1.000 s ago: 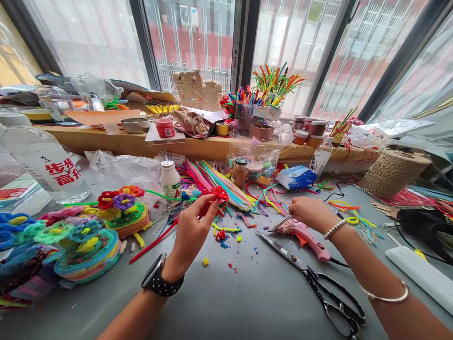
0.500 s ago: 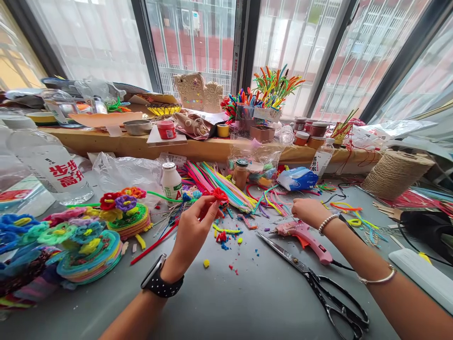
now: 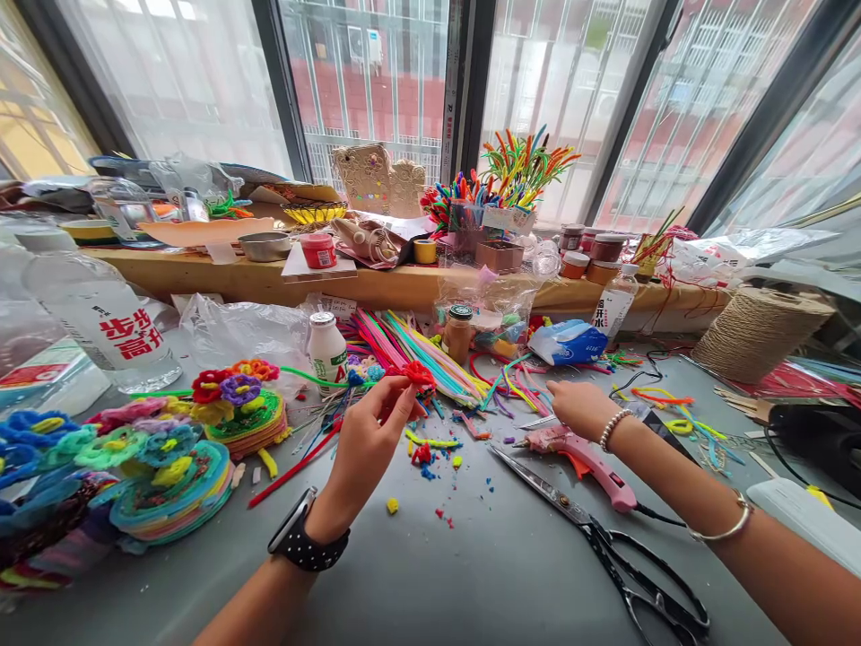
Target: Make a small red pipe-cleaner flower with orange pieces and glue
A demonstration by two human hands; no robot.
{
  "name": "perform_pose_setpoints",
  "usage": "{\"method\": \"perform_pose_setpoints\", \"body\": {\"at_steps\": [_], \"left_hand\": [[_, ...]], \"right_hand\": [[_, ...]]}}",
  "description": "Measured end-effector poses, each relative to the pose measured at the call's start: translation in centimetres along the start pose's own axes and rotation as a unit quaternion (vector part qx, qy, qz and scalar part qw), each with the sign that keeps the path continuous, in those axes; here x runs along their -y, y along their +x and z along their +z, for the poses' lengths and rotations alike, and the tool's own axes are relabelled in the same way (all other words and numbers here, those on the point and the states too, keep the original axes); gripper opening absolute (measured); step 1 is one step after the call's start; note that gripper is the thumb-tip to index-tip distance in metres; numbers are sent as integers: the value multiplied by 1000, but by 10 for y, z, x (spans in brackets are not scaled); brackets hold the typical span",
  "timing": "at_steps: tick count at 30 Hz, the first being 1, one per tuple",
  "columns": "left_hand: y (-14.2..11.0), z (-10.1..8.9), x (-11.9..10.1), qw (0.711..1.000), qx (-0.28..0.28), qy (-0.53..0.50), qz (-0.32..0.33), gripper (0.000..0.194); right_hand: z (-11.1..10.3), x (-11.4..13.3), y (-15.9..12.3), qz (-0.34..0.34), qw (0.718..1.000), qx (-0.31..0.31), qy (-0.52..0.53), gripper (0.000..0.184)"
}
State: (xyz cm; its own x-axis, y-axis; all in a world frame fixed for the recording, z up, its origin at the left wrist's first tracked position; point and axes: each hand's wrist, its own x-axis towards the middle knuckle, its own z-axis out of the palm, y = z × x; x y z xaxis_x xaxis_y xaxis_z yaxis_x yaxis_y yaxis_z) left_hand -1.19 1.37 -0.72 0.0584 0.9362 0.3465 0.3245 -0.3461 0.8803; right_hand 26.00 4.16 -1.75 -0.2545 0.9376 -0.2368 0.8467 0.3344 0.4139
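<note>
My left hand (image 3: 369, 440) pinches a red fuzzy pipe-cleaner flower (image 3: 418, 377) between thumb and fingertips, above the middle of the table. My right hand (image 3: 584, 411) is closed just beyond the pink glue gun (image 3: 582, 462); its fingertips point away, and whatever they hold is hidden. A thin silvery tool (image 3: 538, 423) lies beside those fingers, partly covered. Large black-handled scissors (image 3: 571, 507) lie open in front of the glue gun. Red, blue and yellow fuzzy scraps (image 3: 422, 456) are scattered between my hands.
Finished pipe-cleaner flowers on coiled bases (image 3: 171, 489) crowd the left. A pipe-cleaner bundle (image 3: 430, 354), a white bottle (image 3: 326, 345) and a brown jar (image 3: 458, 332) stand or lie behind. Twine (image 3: 757, 334) stands at right, a water bottle (image 3: 100, 314) at left.
My right hand has shifted slightly left and down, beside the silvery tool. My left hand stays almost in place, still pinching the red flower.
</note>
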Motion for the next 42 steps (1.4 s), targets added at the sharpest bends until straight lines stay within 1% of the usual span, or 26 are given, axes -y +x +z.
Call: {"method": "perform_pose_setpoints", "body": {"at_steps": [5, 9, 16, 20, 25, 28, 32, 36, 42], "left_hand": [[0, 1, 2, 1000, -1, 9, 2, 22], [-1, 2, 1, 1000, 11, 6, 2, 22], [0, 1, 0, 1000, 3, -5, -4, 24], [0, 0, 1, 1000, 6, 0, -1, 23], [0, -1, 2, 1000, 13, 16, 0, 21], [0, -1, 2, 1000, 15, 18, -2, 21], [0, 0, 1, 999, 18, 28, 0, 22], [-1, 1, 1, 1000, 11, 28, 0, 22], [0, 1, -1, 999, 5, 38, 3, 22]], "right_hand": [[-1, 1, -1, -18, 1000, 5, -19, 22], [1, 3, -1, -24, 999, 6, -29, 21], [3, 7, 0, -16, 999, -3, -40, 21], [3, 9, -3, -7, 999, -19, -43, 19], [5, -2, -4, -25, 998, -40, -46, 17], [10, -13, 1, -48, 997, -33, -44, 14], [18, -23, 8, -52, 997, -22, -44, 22], [18, -23, 13, -52, 998, -12, -44, 25], [12, -17, 18, -54, 998, 6, -45, 26]]}}
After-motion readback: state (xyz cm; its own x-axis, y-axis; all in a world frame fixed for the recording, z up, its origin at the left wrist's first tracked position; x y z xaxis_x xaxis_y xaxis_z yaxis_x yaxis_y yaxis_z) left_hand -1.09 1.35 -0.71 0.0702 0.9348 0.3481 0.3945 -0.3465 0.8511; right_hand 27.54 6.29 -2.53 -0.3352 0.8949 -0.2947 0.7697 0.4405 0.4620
